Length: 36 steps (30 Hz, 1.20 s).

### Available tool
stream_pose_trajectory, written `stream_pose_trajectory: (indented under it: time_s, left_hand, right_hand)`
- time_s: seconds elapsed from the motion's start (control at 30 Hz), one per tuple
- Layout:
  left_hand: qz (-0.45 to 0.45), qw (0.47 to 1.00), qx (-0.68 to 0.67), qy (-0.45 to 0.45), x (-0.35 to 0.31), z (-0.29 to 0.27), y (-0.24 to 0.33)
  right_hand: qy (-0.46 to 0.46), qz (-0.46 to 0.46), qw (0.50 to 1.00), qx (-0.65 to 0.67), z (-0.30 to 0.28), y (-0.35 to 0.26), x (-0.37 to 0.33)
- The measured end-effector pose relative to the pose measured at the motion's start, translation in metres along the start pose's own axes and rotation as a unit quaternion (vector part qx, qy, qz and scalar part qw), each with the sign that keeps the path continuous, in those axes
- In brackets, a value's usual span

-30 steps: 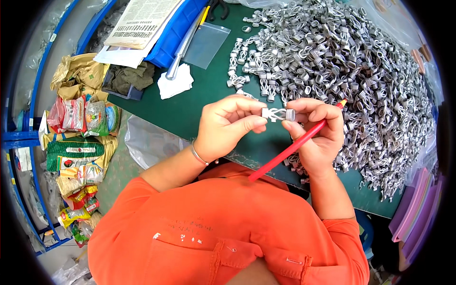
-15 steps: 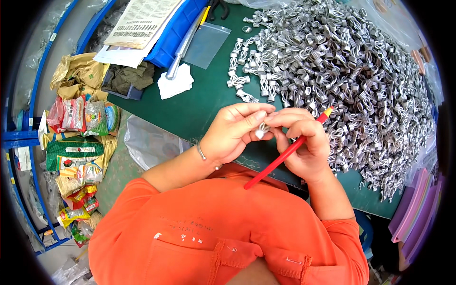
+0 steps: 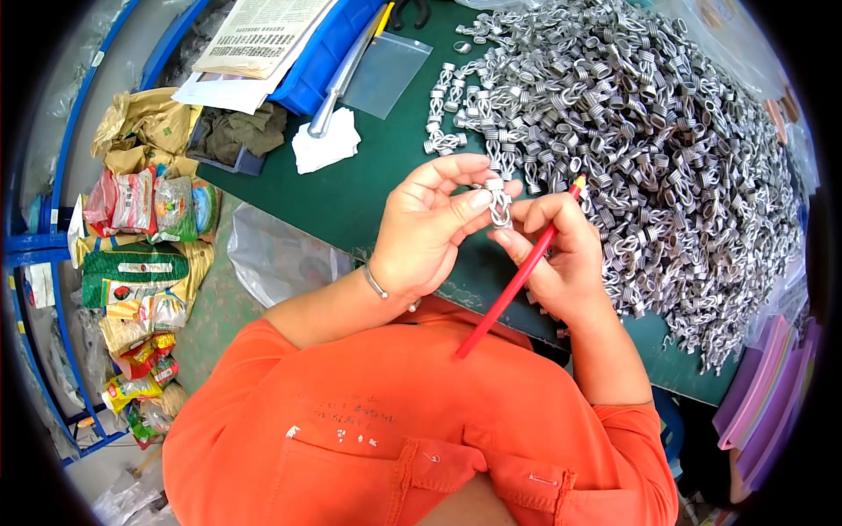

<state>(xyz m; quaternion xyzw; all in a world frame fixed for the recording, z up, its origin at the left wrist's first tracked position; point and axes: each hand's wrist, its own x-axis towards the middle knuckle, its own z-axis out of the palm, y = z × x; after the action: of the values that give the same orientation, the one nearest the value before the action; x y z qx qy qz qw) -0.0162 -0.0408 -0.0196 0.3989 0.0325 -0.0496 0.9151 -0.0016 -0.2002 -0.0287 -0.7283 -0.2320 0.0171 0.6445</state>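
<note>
Between the thumb and fingers of my left hand point(image 3: 425, 226) is a small silver metal piece point(image 3: 499, 210) with a band at its top and twisted loops below. My right hand point(image 3: 566, 263) holds a red pencil point(image 3: 506, 304) slanting across its palm, the yellow-tipped end pointing away from me. The right thumb and forefinger are close against the lower end of the metal piece; whether they grip it, I cannot tell. A big heap of similar metal pieces point(image 3: 614, 96) lies beyond and to the right of my hands, with short rows of them point(image 3: 437, 110) at its left edge.
On the green table point(image 3: 377, 167) are a blue bin point(image 3: 311, 66), papers point(image 3: 263, 39), a clear plastic bag point(image 3: 386, 77), a metal-handled tool point(image 3: 323, 118), white paper scraps point(image 3: 324, 145) and a tray with dark cloth point(image 3: 237, 136). Food packets point(image 3: 136, 202) lie at the left; purple sheets point(image 3: 763, 394) stand right.
The metal piece has been turned upright and raised slightly away from me. My right fingers have drawn back a little, and the pencil has shifted slightly left with them.
</note>
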Motion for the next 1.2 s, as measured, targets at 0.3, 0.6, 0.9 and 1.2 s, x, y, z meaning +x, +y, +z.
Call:
stream_pose_trajectory:
  time_s: [0.3, 0.6, 0.9, 1.2]
  left_hand:
    - [0.059, 0.982, 0.176, -0.020, -0.002, -0.009, 0.005]
    - [0.132, 0.968, 0.207, -0.044, 0.000, -0.005, 0.009]
    - [-0.091, 0.995, 0.021, -0.022, -0.004, -0.004, 0.002]
    - [0.195, 0.699, 0.687, 0.034, 0.046, -0.044, 0.025]
  right_hand:
    - [0.095, -0.107, 0.989, -0.032, -0.003, -0.007, 0.007]
    - [0.099, -0.136, 0.986, -0.021, -0.005, -0.005, 0.006]
    - [0.060, -0.249, 0.965, -0.055, -0.004, -0.005, 0.009]
    - [0.108, -0.172, 0.978, -0.045, -0.004, -0.007, 0.006]
